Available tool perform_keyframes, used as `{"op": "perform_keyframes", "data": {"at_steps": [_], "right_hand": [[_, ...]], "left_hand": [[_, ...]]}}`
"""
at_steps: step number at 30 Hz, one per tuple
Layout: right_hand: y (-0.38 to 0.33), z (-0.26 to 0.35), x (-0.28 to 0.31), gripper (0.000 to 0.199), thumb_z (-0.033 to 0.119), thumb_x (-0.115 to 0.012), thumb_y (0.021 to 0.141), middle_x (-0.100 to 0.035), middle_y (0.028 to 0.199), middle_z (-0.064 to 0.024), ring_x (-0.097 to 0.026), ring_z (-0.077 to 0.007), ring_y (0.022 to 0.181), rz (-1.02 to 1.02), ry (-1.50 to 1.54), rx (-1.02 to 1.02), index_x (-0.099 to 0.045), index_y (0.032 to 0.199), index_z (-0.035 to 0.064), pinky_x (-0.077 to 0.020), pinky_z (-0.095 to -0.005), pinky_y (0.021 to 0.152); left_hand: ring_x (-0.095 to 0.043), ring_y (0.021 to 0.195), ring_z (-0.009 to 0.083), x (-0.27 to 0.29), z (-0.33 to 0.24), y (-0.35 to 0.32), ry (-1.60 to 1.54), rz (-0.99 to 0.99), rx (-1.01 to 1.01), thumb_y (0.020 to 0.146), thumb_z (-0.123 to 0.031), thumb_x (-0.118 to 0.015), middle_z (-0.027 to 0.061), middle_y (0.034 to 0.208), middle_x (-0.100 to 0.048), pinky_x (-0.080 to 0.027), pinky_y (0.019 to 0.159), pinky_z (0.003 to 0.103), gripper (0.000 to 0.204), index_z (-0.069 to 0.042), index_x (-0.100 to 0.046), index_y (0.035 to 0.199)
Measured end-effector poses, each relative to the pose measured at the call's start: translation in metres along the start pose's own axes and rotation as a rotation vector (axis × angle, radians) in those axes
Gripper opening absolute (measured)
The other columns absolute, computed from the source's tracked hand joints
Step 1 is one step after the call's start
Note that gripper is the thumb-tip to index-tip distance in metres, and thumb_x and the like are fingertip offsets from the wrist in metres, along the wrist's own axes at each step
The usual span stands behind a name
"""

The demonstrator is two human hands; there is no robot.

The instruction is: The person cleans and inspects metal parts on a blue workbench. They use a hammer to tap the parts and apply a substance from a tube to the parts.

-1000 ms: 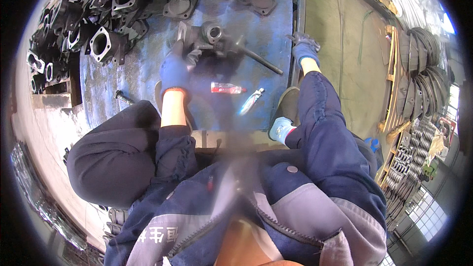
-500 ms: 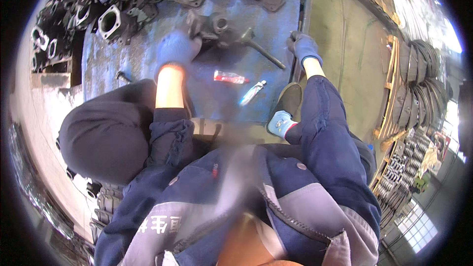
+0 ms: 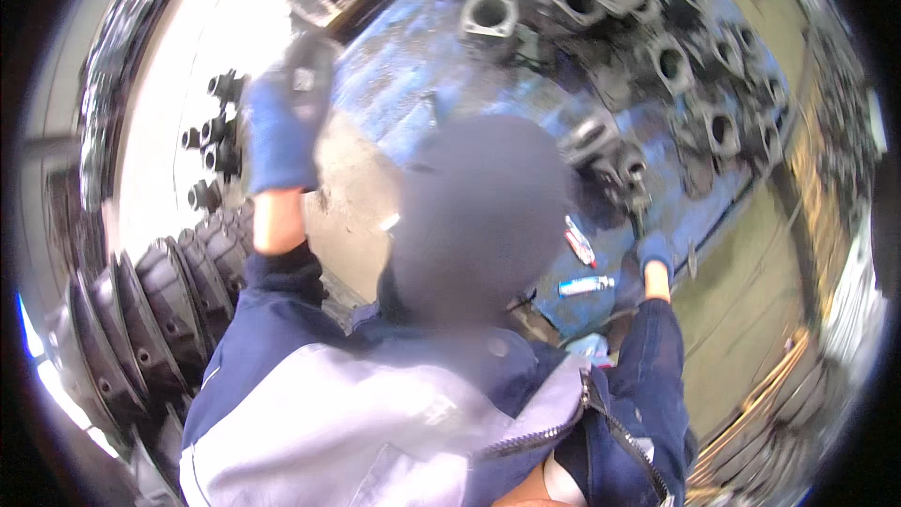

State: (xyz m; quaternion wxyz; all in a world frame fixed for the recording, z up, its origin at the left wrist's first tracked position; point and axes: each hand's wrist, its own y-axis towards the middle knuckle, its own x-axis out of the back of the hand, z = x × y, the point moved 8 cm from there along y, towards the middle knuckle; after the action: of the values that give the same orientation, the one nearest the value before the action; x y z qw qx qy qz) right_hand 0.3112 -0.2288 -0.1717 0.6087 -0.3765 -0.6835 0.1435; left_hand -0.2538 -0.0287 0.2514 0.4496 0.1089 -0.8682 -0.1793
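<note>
Raised over the floor at the left, my left hand (image 3: 279, 136), in a blue knitted glove, grips a dark metal casting (image 3: 312, 70). Motion smears both the casting and the fingers. My right hand (image 3: 654, 252), gloved likewise, is low at the near right edge of the blue worktable (image 3: 385, 108). Its fingers look curled, but blur hides what they touch. Dark castings (image 3: 619, 174) lie just beyond it. Close by on the tabletop are a red and white tube (image 3: 579, 242) and a blue and white tube (image 3: 587, 285).
Many dark flanged castings (image 3: 668, 64) crowd the table's far and right parts. Several small dark castings (image 3: 221, 141) stand on the floor at left. Large ribbed metal parts (image 3: 141, 338) are stacked beside my left arm. My bent dark-trousered knee (image 3: 479, 207) covers the middle.
My view has turned left. My left hand has swung from the table out to the left with the dark casting. The right hand stays near the table's right edge.
</note>
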Motion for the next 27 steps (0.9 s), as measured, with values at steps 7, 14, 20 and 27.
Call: {"op": "perform_keyframes", "data": {"at_steps": [7, 14, 20, 27], "right_hand": [[0.009, -0.027, -0.012, 0.032, 0.03, -0.058, 0.089, -0.068, 0.1, -0.0164, -0.067, -0.0337, 0.09, 0.054, -0.036, -0.097, -0.071, 0.105, 0.005, -0.0534, -0.0444, 0.078], [-0.023, -0.016, 0.017, 0.032, 0.03, -0.059, 0.089, -0.066, 0.091, -0.0146, -0.065, -0.0301, 0.082, -0.026, 0.133, -0.205, -0.068, 0.106, 0.0043, -0.0528, -0.0421, 0.072], [-0.06, -0.005, 0.017, 0.032, 0.03, -0.06, 0.089, -0.064, 0.084, -0.013, -0.063, -0.027, 0.074, -0.148, 0.445, -0.344, -0.066, 0.107, 0.0037, -0.0524, -0.0402, 0.067], [-0.13, 0.038, 0.083, 0.033, 0.03, -0.061, 0.09, -0.062, 0.076, -0.0111, -0.062, -0.0234, 0.066, -0.391, 0.882, -0.402, -0.064, 0.109, 0.003, -0.0518, -0.0379, 0.061]], "left_hand": [[-0.065, 0.103, 0.038, -0.136, 0.219, -0.108, 0.302, 0.48, 0.55, 0.086, -0.027, -0.059, 0.0219, 0.108, -0.068, -0.05, 0.093, 0.044, 0.033, -0.009, -0.069, 0.113], [-0.069, 0.1, 0.036, -0.262, 0.197, -0.118, 0.379, 0.694, 0.631, 0.085, -0.037, -0.067, 0.0203, 0.104, -0.071, -0.052, 0.086, 0.044, 0.043, -0.003, -0.069, 0.111], [-0.064, 0.115, 0.0357, -0.307, 0.197, -0.102, 0.461, 0.877, 0.661, 0.081, -0.025, -0.072, 0.0198, 0.125, -0.065, -0.052, 0.092, 0.045, 0.042, -0.005, -0.069, 0.117], [-0.067, 0.095, 0.0224, -0.282, 0.159, -0.091, -1.034, 0.336, 0.767, 0.09, -0.006, -0.061, 0.008, 0.095, -0.066, -0.055, 0.082, 0.036, 0.018, -0.006, -0.063, 0.107]]}}
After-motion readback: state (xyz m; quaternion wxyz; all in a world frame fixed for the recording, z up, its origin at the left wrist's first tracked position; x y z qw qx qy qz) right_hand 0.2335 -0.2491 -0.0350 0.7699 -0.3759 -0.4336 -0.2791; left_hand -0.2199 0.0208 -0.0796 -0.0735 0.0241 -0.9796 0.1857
